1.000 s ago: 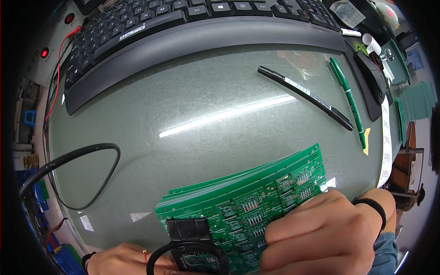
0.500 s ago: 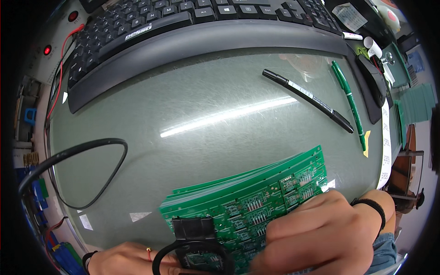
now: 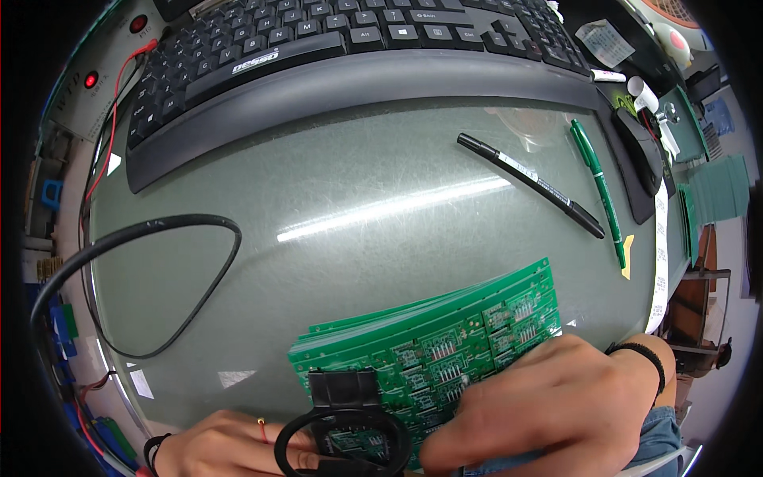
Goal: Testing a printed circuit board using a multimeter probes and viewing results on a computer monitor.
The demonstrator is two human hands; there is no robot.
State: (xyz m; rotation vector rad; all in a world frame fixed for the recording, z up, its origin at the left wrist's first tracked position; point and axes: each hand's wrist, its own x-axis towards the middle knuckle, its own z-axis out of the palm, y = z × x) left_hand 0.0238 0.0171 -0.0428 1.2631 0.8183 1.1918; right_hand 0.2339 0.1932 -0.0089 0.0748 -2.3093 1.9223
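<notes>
A fanned stack of green circuit boards lies at the near edge of the table. My left hand is at its lower left edge, fingers closed on the boards, with a dark bracelet and a red string ring. A black ring-shaped frame with a square block partly covers those fingertips; board parts show through the ring. Over the boards' lower right is my right hand, its fingers curled and pinched together. Whatever sits between its fingertips is hidden, and the tips are somewhat blurred.
A black keyboard spans the far side. To the right lie a black marker, a green pen, a black mouse and a white paper strip. A black cable loops at left.
The whole view has shifted slightly. My right hand's fingertips have moved a little to the left over the boards. My left hand stays at the stack's edge.
</notes>
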